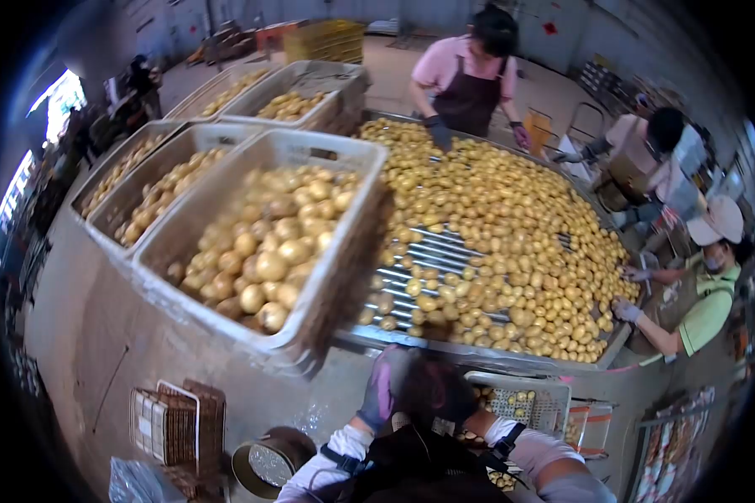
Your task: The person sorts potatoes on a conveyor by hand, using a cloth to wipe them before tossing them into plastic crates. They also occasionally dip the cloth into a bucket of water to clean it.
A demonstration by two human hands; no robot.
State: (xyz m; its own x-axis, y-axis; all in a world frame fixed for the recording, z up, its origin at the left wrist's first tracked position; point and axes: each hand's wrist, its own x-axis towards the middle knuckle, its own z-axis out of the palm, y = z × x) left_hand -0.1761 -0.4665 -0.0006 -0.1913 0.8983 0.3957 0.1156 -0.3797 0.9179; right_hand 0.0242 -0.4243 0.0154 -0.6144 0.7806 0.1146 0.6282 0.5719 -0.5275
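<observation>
My left hand (386, 387), in a purple and dark glove, is near the lower middle, below the front edge of the sorting table (478, 355). Close beside it on the right is my right hand (446, 391), in a dark glove. Both hands are blurred and dark, and their fingers cannot be made out. Round yellow-brown potatoes (512, 243) cover much of the table, with metal rollers (432, 256) showing between them. To the left, a large white crate (155, 251) full of potatoes stands near the table's edge.
More potato crates (109, 222) stand behind at left. Three people work around the table's far and right sides. Below lie a crate (554, 402) with some potatoes, a metal bucket (289, 444), a wicker-like basket (172, 423) and a plastic bag (138, 482).
</observation>
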